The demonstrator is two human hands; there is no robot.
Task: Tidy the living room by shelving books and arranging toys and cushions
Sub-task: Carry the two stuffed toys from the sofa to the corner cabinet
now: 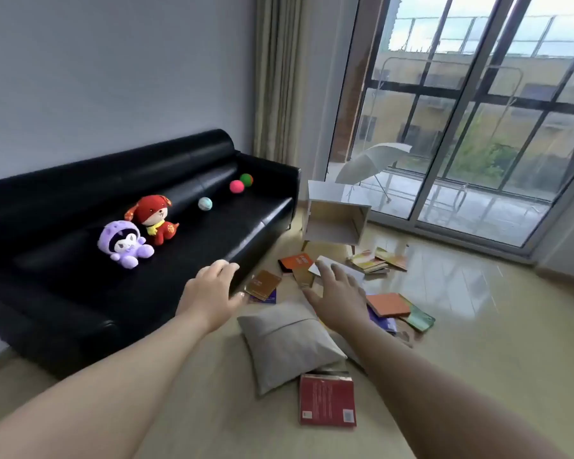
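A grey cushion [287, 342] lies on the floor in front of the black sofa [212, 233]. Both my arms stretch out above it: my left hand [212, 289] and my right hand [337, 293] hover with relaxed fingers, holding nothing. Several books are scattered on the floor, among them a dark red book [327, 400], an orange book [388, 304] and a brown book [262, 284]. On the sofa seat sit a purple plush toy [123, 243], a red plush toy [154, 218] and three balls: pale blue [205, 203], pink [236, 186], green [246, 179].
A small white open shelf unit [333, 215] stands on the floor beyond the books, beside the sofa's end. More books [371, 261] are piled near its legs. Glass sliding doors [461, 127] and a curtain [275, 77] close off the far side.
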